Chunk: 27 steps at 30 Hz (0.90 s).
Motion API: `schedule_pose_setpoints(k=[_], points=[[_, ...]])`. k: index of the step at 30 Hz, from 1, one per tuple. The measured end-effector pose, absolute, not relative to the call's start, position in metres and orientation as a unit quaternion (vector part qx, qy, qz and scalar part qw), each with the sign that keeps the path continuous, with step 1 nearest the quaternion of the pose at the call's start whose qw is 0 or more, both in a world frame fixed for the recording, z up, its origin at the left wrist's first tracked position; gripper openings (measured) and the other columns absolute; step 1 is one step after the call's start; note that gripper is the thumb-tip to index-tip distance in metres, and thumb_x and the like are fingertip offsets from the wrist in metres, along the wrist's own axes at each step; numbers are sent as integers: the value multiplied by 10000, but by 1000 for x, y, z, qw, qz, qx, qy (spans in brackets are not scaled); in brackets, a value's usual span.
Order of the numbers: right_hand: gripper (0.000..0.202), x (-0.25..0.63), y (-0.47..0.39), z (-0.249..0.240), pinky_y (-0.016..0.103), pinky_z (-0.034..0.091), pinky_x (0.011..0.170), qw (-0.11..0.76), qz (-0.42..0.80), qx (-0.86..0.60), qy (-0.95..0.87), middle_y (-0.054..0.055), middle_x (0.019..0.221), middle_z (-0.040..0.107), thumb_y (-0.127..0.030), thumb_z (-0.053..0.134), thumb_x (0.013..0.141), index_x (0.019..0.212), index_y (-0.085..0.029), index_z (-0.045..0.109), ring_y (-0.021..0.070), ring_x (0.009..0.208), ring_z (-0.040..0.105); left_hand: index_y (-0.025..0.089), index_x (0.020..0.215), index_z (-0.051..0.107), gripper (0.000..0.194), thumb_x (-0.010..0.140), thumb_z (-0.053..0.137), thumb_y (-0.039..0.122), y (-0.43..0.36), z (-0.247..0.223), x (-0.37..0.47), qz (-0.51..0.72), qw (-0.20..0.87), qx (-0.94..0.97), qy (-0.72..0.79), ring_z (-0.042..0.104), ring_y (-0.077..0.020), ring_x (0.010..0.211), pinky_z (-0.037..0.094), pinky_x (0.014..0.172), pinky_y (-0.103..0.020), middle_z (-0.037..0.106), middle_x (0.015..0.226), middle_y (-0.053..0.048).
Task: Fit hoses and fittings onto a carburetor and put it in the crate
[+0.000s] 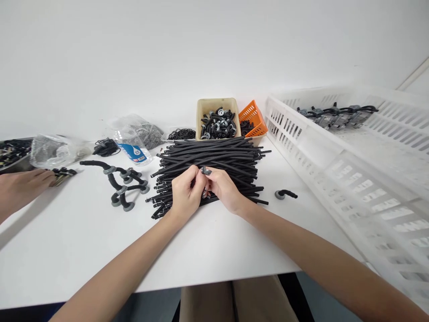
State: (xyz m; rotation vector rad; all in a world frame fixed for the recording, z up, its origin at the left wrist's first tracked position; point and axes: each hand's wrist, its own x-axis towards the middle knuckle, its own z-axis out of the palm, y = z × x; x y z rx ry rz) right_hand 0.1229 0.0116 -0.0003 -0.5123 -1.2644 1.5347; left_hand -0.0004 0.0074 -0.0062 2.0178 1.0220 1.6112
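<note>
My left hand [186,190] and my right hand [225,188] meet in front of me, both closed, with fingertips pressed together. Whatever they pinch is hidden behind the fingers. Dark, shiny nails show on the right thumb and fingers. Both hands are over the near part of a heap of black rubber hoses [208,154], which lie roughly side by side across the table. To the left stands a small cluster of short black hoses with grey round caps [122,190]. One bent black hose piece with a grey cap [284,194] lies alone at the right.
A beige bin [200,109] of capped pieces and an orange basket [257,117] stand behind the hoses. A white slatted crate [301,145] borders the right. A clear bottle with a blue label [134,152] and plastic bags are left. Another person's hand [25,185] reaches in there.
</note>
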Motion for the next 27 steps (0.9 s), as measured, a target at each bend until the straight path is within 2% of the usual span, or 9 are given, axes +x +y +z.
schedule_pose_setpoints(k=[7,11,16,27], points=[[341,123,11,0,262,373,524,515,642,-218,-524,-62,564,436,-473,567,829,623,-222,461,101,519,454,196,599,472,434,1014,496,322,6,-4,0,574,167,720,353,497,-56,417,383,447,-183,523,497,59],[320,123,11,0,262,371,523,515,643,-207,-527,-58,567,440,-429,560,839,620,-222,455,102,515,454,196,601,469,433,1015,493,319,7,-6,0,573,175,717,356,508,-55,421,394,454,-179,529,498,58],[333,123,10,1,258,367,522,523,631,-207,-533,-58,554,456,-438,558,858,620,-213,496,99,509,454,196,610,457,413,1007,510,296,7,-6,0,579,180,714,349,494,-50,410,383,445,-171,515,495,71],[324,123,10,1,250,370,516,520,641,-207,-526,-65,549,453,-438,571,832,617,-217,473,91,509,452,196,600,452,417,1006,508,272,8,-7,1,577,172,715,354,495,-47,420,377,452,-172,518,498,72]])
